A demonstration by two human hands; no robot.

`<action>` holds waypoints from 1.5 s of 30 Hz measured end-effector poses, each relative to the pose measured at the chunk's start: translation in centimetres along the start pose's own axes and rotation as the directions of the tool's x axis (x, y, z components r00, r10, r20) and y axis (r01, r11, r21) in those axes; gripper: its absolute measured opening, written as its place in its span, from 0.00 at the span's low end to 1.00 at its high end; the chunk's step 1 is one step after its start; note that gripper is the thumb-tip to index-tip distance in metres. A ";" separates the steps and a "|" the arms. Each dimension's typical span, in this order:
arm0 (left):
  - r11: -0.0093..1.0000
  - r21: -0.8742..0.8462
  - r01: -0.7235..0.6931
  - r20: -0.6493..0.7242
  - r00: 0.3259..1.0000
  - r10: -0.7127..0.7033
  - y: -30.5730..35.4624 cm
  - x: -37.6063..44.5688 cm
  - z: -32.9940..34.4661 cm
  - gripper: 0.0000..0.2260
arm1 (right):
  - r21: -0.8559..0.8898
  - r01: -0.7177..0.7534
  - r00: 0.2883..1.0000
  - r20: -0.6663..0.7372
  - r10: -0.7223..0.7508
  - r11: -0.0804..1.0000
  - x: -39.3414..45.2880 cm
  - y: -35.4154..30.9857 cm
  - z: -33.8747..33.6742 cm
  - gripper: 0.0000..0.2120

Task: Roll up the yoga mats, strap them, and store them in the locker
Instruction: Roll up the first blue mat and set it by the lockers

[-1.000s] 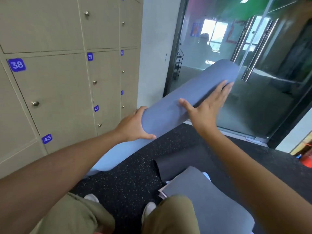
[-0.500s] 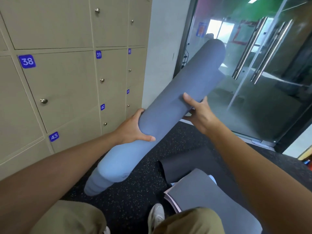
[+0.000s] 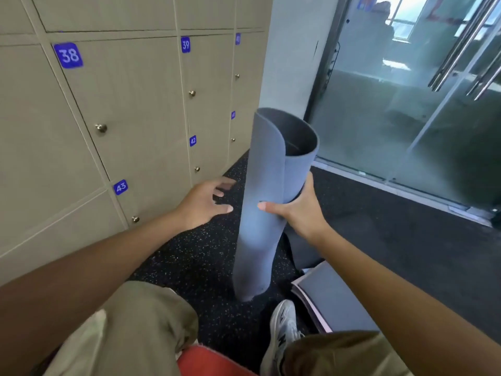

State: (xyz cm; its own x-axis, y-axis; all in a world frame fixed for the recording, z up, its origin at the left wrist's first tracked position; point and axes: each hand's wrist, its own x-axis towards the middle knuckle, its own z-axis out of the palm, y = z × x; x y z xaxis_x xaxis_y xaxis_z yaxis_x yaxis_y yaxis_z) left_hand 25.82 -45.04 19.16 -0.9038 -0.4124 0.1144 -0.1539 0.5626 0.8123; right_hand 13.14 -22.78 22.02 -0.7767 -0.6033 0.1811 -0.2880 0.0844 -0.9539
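Blue rolled mat [image 3: 260, 213] upright | right hand [image 3: 298, 210] grips it | left hand [image 3: 202, 203] spread beside

Rolled mat [image 3: 260, 213] stands nearly upright, its lower end on the speckled floor [image 3: 195, 256]. Right hand [image 3: 296, 210] grips it mid-height; left hand [image 3: 202, 203] hovers just beside it, fingers spread. Lockers [image 3: 130, 109] closed on the left, flat mats [image 3: 333, 297] by the shoe [image 3: 280, 329].
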 end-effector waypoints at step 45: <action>0.598 0.736 -0.316 0.387 0.922 0.011 4.1 4.4 12.0 0.39 | -0.133 -0.163 0.976 0.123 0.179 0.978 -4.5 19.2 2.8 0.65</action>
State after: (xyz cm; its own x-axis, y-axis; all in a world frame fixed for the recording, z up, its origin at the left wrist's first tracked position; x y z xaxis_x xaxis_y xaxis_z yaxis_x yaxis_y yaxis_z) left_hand 16.45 -35.98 16.11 -0.9896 -0.0971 -0.1065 -0.1006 0.9945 0.0287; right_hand 12.72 -20.67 2.19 -0.7405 -0.6716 -0.0238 -0.2299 0.2865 -0.9301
